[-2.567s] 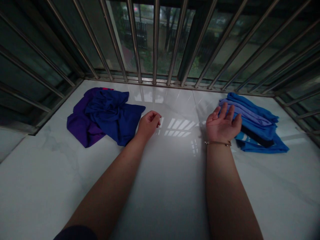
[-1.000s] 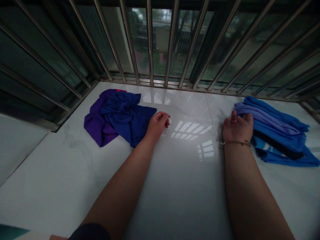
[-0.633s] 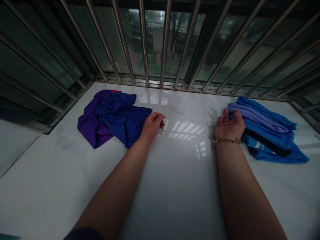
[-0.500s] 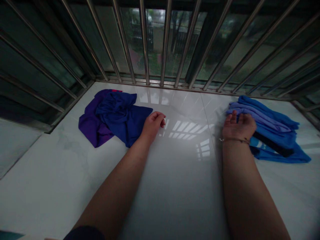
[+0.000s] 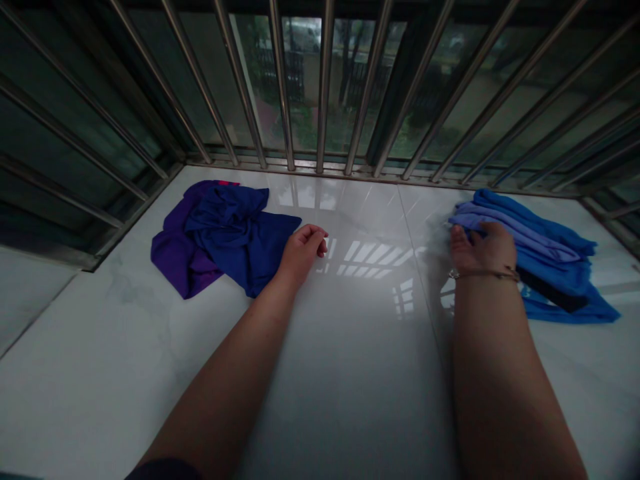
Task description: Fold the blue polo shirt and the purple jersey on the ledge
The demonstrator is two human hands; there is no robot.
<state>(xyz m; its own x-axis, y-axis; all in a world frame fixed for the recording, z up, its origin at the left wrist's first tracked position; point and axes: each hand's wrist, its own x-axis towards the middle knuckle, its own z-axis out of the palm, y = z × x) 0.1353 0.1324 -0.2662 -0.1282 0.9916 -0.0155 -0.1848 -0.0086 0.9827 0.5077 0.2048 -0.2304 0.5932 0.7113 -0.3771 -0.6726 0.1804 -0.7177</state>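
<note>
My left hand (image 5: 301, 248) rests on the white tiled sill (image 5: 350, 360) with its fingers curled loosely and nothing in them. It lies just right of a crumpled heap of dark blue and purple cloth (image 5: 223, 230). My right hand (image 5: 483, 248), with a thin bracelet at the wrist, has its fingers tucked into the near left edge of a pile of folded blue and lilac clothes (image 5: 540, 247). The fingertips are hidden in the fabric.
Slanted steel bars (image 5: 325, 80) fence the sill at the back and on both sides, with glass behind them. A dark garment edge shows low in the folded pile (image 5: 553, 293).
My right hand turned from palm-up and open to fingers pushed into the folded pile's edge. The left hand has stayed where it was; the view shifted slightly.
</note>
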